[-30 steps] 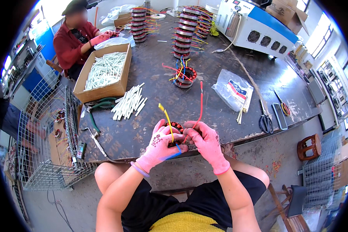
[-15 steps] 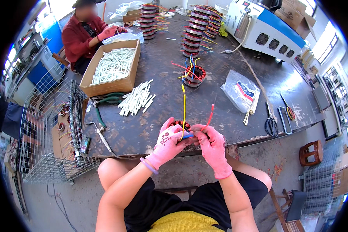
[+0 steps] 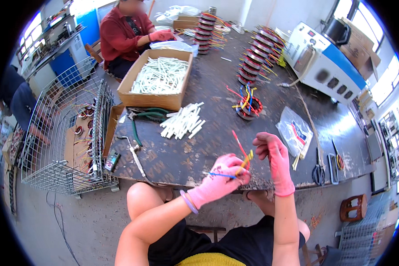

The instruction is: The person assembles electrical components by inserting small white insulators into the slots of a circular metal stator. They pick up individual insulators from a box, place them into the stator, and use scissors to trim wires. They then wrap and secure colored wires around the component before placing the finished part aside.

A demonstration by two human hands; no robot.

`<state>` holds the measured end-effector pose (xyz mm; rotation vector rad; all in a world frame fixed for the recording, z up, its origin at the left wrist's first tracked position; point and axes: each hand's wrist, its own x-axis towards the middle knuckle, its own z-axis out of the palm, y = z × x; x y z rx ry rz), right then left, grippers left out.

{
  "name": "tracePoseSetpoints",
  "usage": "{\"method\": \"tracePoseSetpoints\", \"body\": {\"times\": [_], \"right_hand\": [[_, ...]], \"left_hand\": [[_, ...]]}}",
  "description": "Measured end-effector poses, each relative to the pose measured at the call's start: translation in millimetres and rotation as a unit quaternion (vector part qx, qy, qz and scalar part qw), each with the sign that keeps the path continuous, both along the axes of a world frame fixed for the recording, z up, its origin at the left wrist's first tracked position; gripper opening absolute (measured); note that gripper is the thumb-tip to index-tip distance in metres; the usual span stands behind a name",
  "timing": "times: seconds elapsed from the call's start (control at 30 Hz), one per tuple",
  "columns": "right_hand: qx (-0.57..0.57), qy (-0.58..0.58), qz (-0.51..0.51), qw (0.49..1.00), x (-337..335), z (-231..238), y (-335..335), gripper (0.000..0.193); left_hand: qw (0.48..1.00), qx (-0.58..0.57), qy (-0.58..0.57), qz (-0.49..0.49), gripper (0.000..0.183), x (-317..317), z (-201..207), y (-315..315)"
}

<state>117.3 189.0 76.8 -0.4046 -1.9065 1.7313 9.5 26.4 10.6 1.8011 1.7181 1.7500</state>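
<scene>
My left hand (image 3: 219, 179), in a pink glove, is closed at the table's near edge. Out of its grip come a red wire (image 3: 238, 141), a yellow wire (image 3: 245, 162) and a blue wire (image 3: 223, 175). They belong to a wound motor stator that the hand now mostly hides. To its right, my gloved right hand (image 3: 277, 162) is raised with loosely bent fingers and nothing visible in them. Beyond both hands, another stator (image 3: 249, 107) with red windings and coloured leads lies on the table.
White sleeve tubes lie in a pile (image 3: 183, 120) and fill a cardboard box (image 3: 153, 98). Green-handled pliers (image 3: 150, 114) and a torch (image 3: 136, 160) lie left. Stacked stators (image 3: 255, 60), a plastic bag (image 3: 293, 131) and scissors (image 3: 318, 173) are farther right. A co-worker (image 3: 126, 37) sits across.
My right hand has let go of the wires and moved up and right, away from my left. The left hand has shifted right and slightly down. The whole view has turned.
</scene>
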Motion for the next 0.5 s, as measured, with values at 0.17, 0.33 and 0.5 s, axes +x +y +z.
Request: {"method": "tracePoseSetpoints", "body": {"times": [0.17, 0.33, 0.5], "right_hand": [[0.158, -0.124, 0.069, 0.977, -91, 19, 7, 0.032], [0.445, -0.065, 0.104, 0.887, -219, 48, 4, 0.032], [0.718, -0.083, 0.162, 0.672, -338, 20, -15, 0.024]], "left_hand": [[0.999, -0.003, -0.035, -0.005, 0.019, 6, 10, -15], [0.982, -0.005, -0.188, -0.012, 0.016, 14, 11, -26], [0.916, -0.018, -0.396, -0.068, 0.018, 25, 3, -35]]}}
